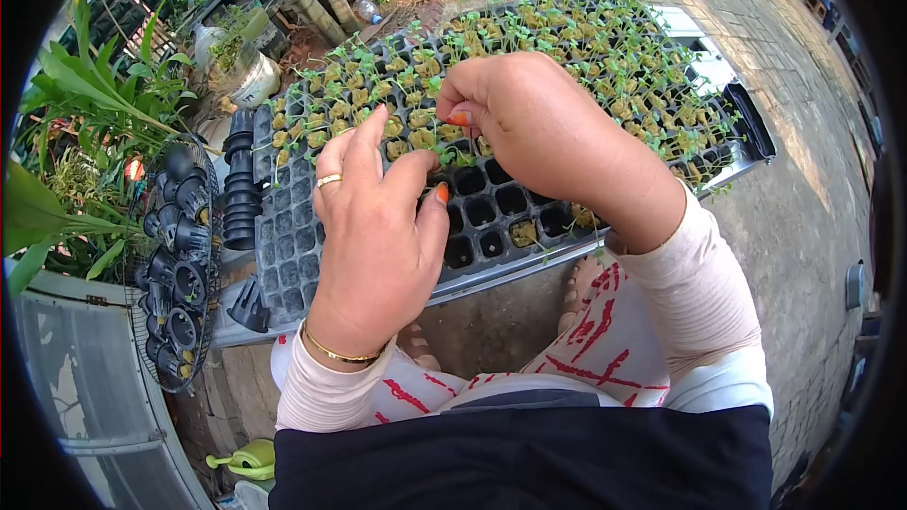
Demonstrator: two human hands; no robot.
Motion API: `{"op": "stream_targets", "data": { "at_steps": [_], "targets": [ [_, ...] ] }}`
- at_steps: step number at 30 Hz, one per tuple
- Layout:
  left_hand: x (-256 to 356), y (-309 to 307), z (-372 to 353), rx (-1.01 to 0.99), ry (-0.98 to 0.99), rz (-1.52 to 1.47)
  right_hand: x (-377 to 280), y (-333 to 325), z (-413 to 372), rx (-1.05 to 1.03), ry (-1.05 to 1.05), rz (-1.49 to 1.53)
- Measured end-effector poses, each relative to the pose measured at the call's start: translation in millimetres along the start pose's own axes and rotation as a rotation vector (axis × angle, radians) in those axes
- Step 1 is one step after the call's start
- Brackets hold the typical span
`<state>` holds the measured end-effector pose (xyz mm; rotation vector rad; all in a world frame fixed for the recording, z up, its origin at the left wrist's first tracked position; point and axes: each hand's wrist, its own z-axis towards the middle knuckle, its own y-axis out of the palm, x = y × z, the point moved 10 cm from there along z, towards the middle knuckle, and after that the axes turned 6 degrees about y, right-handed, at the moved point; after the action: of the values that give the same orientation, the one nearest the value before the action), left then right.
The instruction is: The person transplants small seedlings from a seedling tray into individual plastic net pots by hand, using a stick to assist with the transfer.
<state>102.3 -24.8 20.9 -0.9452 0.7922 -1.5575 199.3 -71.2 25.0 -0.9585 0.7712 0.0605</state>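
A black seedling tray (283, 250) lies in front of me, many of its cells holding tan growing plugs with small green seedlings (586, 47). Over the tray's left part is my left hand (373, 217), palm down with fingers apart, its thumb and forefinger near the bare cells at the middle. My right hand (524, 113) bends down over the middle of the tray. Its thumb and forefinger are pinched together on what looks like a thin seedling stem; the hand itself partly hides it. Several cells near the front edge hold no plug, and one front plug (522, 233) carries a sprout.
Stacked black net cups (241, 184) stand left of the tray, with a single net cup (248, 305) lying nearby. A wire basket (179, 264) holds more cups. A metal-edged table (704, 47) bears the tray. A green watering can (248, 459) is on the ground at lower left.
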Motion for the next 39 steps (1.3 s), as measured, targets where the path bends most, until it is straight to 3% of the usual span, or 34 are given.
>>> {"op": "stream_targets", "data": {
  "at_steps": [7,13,18,25,39],
  "targets": [
    [-3.9,-2.1,-0.3,-0.015,-0.016,0.010,0.0,3.9,-5.2,0.009,-0.019,0.037],
    [-9.8,-2.9,-3.0,-0.013,-0.031,-0.001,7.6,10.2,-16.2,-0.047,0.118,0.066],
    [-11.8,-8.3,-2.5,0.019,-0.038,0.002,3.9,-3.9,-19.9,0.112,0.058,0.200],
    [-4.8,-25.5,8.1,0.091,0.042,-0.077,-1.5,-18.6,-17.3,0.148,0.012,0.157],
    [-0.9,-23.9,23.1,-0.173,0.050,0.010,-4.9,-2.5,-2.2,-0.003,-0.042,-0.024]
  ]
}}
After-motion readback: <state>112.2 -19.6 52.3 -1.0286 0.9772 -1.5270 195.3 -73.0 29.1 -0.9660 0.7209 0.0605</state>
